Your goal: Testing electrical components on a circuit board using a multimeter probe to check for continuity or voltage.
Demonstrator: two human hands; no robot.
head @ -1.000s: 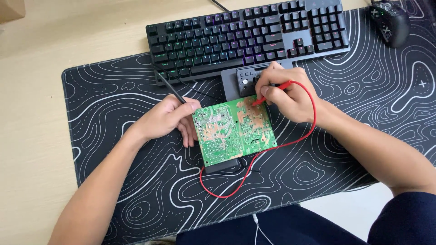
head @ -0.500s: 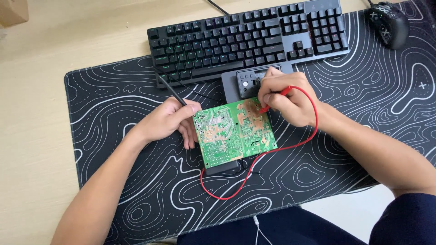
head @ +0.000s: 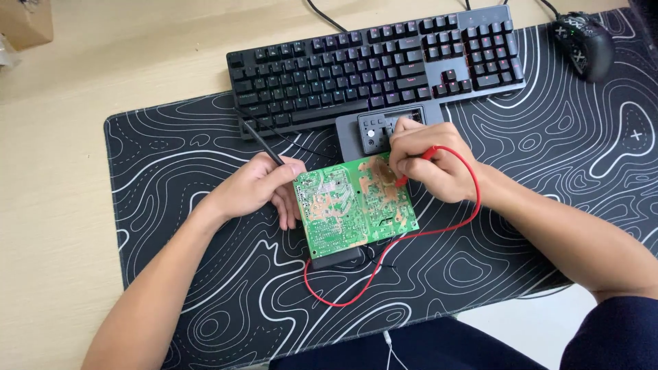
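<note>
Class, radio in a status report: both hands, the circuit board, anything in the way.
Left hand grips black probe at green circuit board. Right hand presses red probe onto it. Red wire loops below.

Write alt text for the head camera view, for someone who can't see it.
Two bare hands probe a green circuit board on a black desk mat with white wavy lines: the right hand presses a red probe to the board, the left hand holds a black probe at its edge. Behind lie a grey meter, a black keyboard and a mouse.

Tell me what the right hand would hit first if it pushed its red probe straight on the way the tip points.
Most likely the green circuit board: the right hand aims the red probe down and left, its tip at or just above the board's upper right area. Contact is hard to confirm from above.
</note>
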